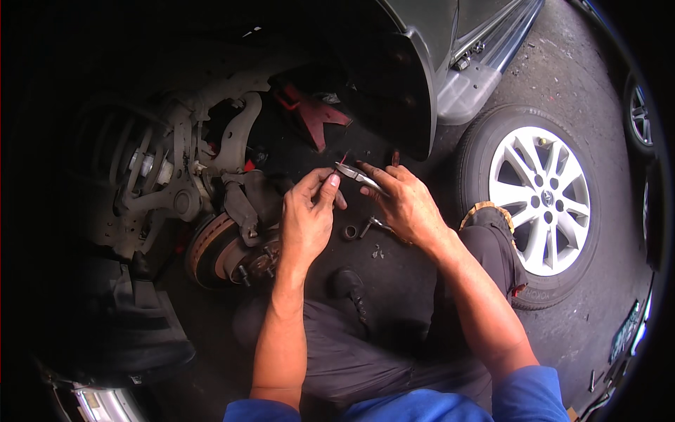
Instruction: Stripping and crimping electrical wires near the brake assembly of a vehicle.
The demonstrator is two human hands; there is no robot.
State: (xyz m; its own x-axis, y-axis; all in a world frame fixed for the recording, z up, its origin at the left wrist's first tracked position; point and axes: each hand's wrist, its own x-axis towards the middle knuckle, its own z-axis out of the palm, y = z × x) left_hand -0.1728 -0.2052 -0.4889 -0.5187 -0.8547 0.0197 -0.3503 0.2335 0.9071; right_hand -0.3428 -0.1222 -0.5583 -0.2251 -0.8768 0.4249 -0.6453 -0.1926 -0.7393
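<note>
In front of the wheel well, my right hand (411, 204) is closed round the handles of metal pliers (349, 171), jaws pointing left. A thin red wire-like strand (344, 159) rises at the jaws. My left hand (309, 214) pinches with thumb and forefinger at the lower end of this strand, right beside the plier tips. What else the left fingers may hold is hidden. Left of that hand are a brake disc (209, 247) and its hub with studs (263, 264).
A red jack stand (314, 118) stands under the car. Suspension parts (184, 200) fill the left. A wheel with silver rim (531, 190) lies at my right knee. On the floor are a ring-shaped socket (350, 232), a metal hand tool (373, 224) and a black rubber-looking piece (346, 283).
</note>
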